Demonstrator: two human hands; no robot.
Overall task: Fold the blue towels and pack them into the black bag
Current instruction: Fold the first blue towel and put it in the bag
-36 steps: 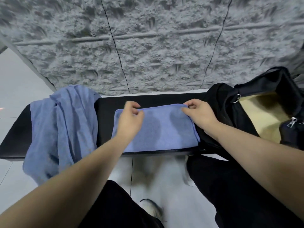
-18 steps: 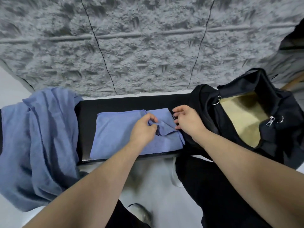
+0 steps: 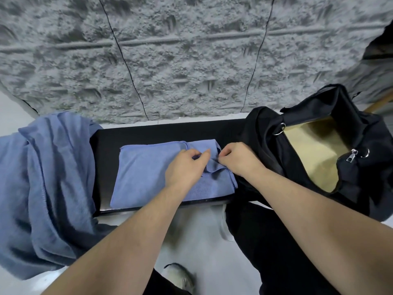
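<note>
A folded blue terry towel [image 3: 148, 173] lies flat on the black padded surface [image 3: 161, 133], roughly in its middle, its long edges running left to right. Near the towel's right end the top layer is bunched into a small raised ridge, and both hands meet there. The left hand [image 3: 185, 167] rests over the cloth with its fingers curled, the grip pinching the lifted fold between thumb and fingertips. The right hand [image 3: 238, 159] sits just beside it, knuckles up, its fingers curled inward and its grip closed on the same ridge of fabric at the towel's right edge. The two hands are almost touching.

Immediately right of the towel stands a soft black fabric bag [image 3: 265, 133] — its near side touches the towel's right end, and it slumps partly over the end of the surface. The bag's zip is undone, showing a tan lining [image 3: 314, 154]; a silver zip pull [image 3: 352, 155] and metal rings hang at the rim.

At the left end of the surface, well apart from the folded towel, a loose heap of unfolded blue towels [image 3: 46, 188] is draped over the edge and hangs down toward the pale tiled floor [image 3: 200, 237]. Behind everything rises a rough grey textured wall [image 3: 191, 60] crossed by thin dark seams. In the lower part of the view, the person's black trousers [image 3: 272, 252] and one light shoe [image 3: 180, 277] show — the shoe is blurred.
</note>
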